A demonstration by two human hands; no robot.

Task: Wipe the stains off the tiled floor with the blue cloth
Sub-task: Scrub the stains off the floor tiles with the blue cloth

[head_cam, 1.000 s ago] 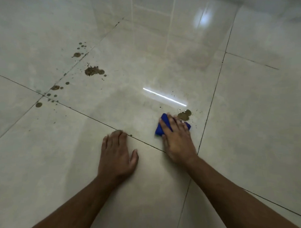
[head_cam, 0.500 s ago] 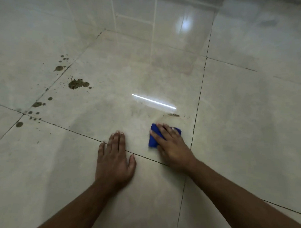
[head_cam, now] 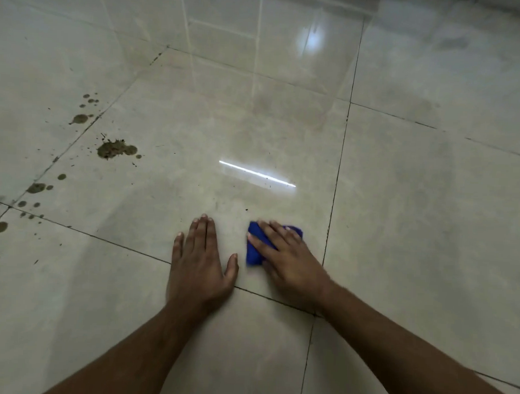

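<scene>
Blue cloth (head_cam: 255,244) lies bunched on the glossy tiled floor (head_cam: 429,202) under my right hand (head_cam: 289,259), which presses down on it with fingers spread and nearly straight, not curled round it. Part of the cloth pokes out past my fingertips and at the thumb side. My left hand (head_cam: 202,259) rests flat on the tile just beside it, palm down, fingers straight and together, thumb out toward the cloth, holding nothing. Both hands sit near a dark grout line (head_cam: 334,199) that runs away from me on the right. Well off to the left, brown stains (head_cam: 114,149) spatter the floor: one large blotch, with smaller drops scattered along another grout line. A bright strip of reflected light (head_cam: 256,173) shines ahead of my hands.
</scene>
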